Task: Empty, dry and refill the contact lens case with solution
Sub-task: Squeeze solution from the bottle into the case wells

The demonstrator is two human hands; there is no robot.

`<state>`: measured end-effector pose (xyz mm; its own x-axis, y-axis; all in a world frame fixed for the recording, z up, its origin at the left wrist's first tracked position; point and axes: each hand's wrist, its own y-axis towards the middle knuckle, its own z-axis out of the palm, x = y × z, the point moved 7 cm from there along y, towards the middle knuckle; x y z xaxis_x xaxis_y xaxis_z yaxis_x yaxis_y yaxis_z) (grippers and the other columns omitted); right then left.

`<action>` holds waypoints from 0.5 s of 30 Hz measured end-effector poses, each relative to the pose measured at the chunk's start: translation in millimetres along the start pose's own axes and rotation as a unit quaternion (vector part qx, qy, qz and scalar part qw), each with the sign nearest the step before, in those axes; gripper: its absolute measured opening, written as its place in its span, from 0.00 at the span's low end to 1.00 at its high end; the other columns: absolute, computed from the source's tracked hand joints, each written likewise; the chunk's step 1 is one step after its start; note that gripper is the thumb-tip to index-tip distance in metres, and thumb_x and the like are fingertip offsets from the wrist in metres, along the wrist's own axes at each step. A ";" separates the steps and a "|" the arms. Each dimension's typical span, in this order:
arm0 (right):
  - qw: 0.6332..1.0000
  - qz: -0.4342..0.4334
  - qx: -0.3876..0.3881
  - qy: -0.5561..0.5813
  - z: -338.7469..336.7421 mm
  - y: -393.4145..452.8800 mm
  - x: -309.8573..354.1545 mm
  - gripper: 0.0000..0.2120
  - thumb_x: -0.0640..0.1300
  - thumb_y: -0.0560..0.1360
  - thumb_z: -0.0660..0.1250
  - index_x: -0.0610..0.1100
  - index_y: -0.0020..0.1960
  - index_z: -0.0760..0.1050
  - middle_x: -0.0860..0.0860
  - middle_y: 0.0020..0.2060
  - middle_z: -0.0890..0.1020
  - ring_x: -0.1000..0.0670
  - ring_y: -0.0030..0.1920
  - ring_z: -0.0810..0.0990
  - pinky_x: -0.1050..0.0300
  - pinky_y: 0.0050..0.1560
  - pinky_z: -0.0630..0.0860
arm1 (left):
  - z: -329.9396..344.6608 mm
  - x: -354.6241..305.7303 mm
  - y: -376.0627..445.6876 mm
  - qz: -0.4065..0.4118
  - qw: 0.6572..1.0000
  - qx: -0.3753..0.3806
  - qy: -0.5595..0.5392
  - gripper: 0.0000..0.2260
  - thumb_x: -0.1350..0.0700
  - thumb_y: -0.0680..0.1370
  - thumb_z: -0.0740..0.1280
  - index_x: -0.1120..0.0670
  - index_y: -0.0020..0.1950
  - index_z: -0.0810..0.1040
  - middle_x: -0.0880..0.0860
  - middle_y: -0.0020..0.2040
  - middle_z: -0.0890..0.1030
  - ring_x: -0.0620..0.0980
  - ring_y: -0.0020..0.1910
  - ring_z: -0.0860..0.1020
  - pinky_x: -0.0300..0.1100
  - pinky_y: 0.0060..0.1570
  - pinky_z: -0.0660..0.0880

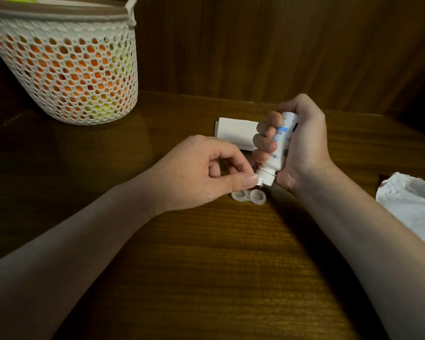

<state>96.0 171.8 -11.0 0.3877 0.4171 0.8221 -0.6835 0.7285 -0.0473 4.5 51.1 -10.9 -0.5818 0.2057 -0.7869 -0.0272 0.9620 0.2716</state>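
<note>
My right hand [302,141] grips a white solution bottle [281,148] with a blue label, turned upside down so its cap end [265,177] points at the table. My left hand [201,173] pinches the flip cap of the bottle between thumb and fingers. Just below the nozzle, the clear contact lens case [249,196] lies open on the wooden table [219,253], both wells facing up. A drop hangs at the nozzle above the right well.
A white lattice basket [66,67] with orange and yellow contents stands at the back left. A folded white paper [236,132] lies behind the hands. A crumpled white tissue [412,204] lies at the right edge. A wooden wall rises behind the table.
</note>
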 end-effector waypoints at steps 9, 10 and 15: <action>1.000 -0.003 -0.006 0.006 -2.4 1.8 -0.2 0.18 0.47 0.78 0.59 0.46 0.30 0.69 0.50 0.27 0.70 0.52 0.22 0.66 0.62 0.25 0.67 | -2.0 1.9 -0.9 0.000 1.000 -0.008 0.012 0.07 0.47 0.78 0.75 0.46 0.54 0.87 0.49 0.34 0.82 0.45 0.26 0.69 0.31 0.24 0.64; 1.000 0.001 -0.005 0.009 -2.6 2.1 -1.0 0.17 0.47 0.78 0.60 0.45 0.31 0.70 0.50 0.27 0.70 0.52 0.23 0.66 0.62 0.25 0.67 | -2.3 1.8 -1.1 -0.001 1.000 -0.007 0.015 0.07 0.47 0.78 0.75 0.46 0.54 0.87 0.49 0.36 0.82 0.45 0.26 0.70 0.31 0.24 0.64; 0.999 0.003 0.008 0.033 -0.4 2.6 -4.1 0.17 0.50 0.78 0.62 0.45 0.32 0.71 0.50 0.27 0.72 0.53 0.23 0.69 0.63 0.25 0.68 | -8.4 -0.3 -1.5 -0.001 0.999 -0.007 0.034 0.07 0.49 0.78 0.76 0.48 0.54 0.88 0.48 0.44 0.85 0.60 0.32 0.77 0.39 0.28 0.70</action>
<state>92.9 172.2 -14.7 0.4222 0.4570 0.7829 -0.6959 0.7168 -0.0432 -2.1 48.1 -6.5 -0.6352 0.1908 -0.7484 -0.0397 0.9597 0.2784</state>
